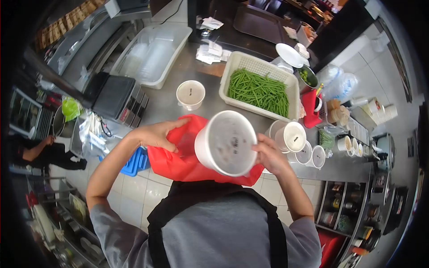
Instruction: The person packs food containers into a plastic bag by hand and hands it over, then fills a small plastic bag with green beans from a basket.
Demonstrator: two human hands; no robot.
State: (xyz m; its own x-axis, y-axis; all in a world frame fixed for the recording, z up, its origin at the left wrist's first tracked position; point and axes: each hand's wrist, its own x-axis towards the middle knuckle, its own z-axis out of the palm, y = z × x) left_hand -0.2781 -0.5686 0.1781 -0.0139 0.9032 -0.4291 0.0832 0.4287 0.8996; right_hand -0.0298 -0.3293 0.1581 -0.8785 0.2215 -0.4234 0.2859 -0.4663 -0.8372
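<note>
Gripping a lidded white tub (pixel 229 144) near its rim, the right hand (pixel 271 155) holds it over a red bag (pixel 172 163); the left hand (pixel 157 135) spreads its fingers against the bag. That one-sided grip could slip, tipping the tub.

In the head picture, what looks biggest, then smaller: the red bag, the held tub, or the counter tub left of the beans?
1. Red bag
2. Held tub
3. Counter tub
Held tub seems nearer to us, so true sizes are unsure.
</note>
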